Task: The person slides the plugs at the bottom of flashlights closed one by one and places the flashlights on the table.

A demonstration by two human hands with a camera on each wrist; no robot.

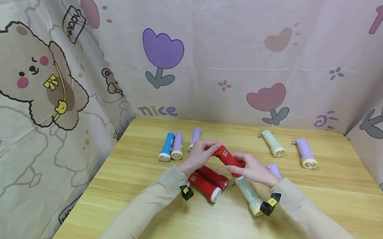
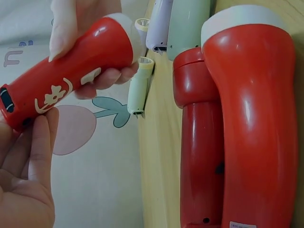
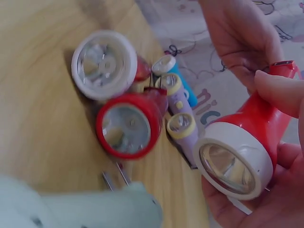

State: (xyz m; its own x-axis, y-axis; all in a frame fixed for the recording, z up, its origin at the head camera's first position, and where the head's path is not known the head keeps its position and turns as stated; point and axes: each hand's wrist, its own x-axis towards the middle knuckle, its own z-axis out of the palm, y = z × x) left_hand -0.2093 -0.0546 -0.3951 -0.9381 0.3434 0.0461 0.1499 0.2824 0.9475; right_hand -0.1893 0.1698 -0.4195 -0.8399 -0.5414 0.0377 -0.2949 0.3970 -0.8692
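Both hands hold one red flashlight [image 1: 228,159] above the table. At its tail end, the left hand [image 1: 201,155] pinches it with thumb and fingers. My right hand [image 1: 250,168] grips it near its white head [image 3: 233,160]. A cream emblem and a switch show on its side in the left wrist view. Below lie a red flashlight with a white head [image 1: 204,187] and a darker red flashlight [image 1: 216,177], side by side. A pale green flashlight [image 1: 248,192] lies under the right wrist, its metal prongs showing. The right hand partly hides a purple flashlight [image 1: 274,170].
At the back left lie a blue flashlight [image 1: 167,147], a purple flashlight [image 1: 177,146] and another purple one [image 1: 195,138]. A pale green flashlight [image 1: 272,143] and a purple flashlight [image 1: 305,153] lie back right. Printed cloth [image 1: 210,53] hangs behind the wooden table [image 1: 118,188].
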